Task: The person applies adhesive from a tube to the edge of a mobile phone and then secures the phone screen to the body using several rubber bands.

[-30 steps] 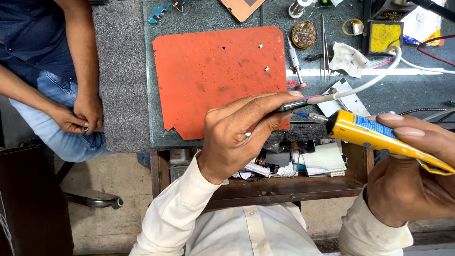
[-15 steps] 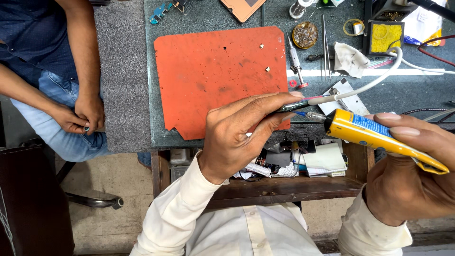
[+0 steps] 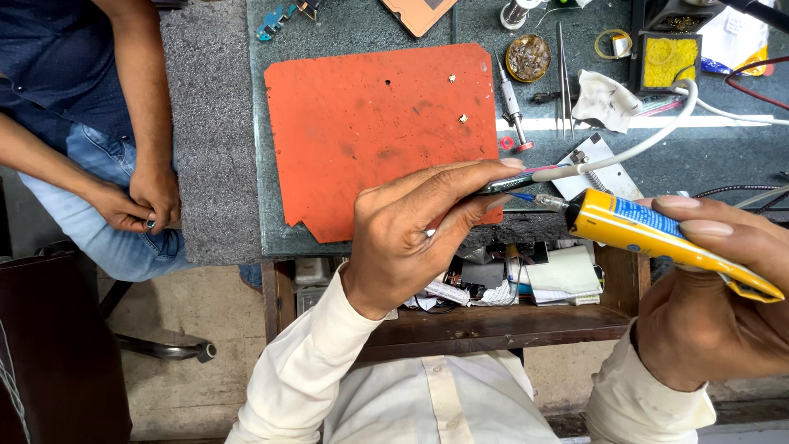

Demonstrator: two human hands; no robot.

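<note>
Fingers: left hand (image 3: 411,238) grips soldering iron (image 3: 526,178) | right hand (image 3: 707,288) grips yellow tube (image 3: 657,234) | tips over bench edge (image 3: 526,238)

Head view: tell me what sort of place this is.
Probably an electronics repair bench: a corded soldering iron in the left hand, tweezers, and an orange work mat carrying tiny parts.

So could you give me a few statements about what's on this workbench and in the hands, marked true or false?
1. The right hand holds a yellow tube. True.
2. The left hand holds scissors. False: it holds a corded soldering iron.
3. The orange mat lies on the bench. True.
4. The tweezers lie on the orange mat. False: they lie right of it.
5. Another person's hands rest clasped beside the bench. True.
</note>
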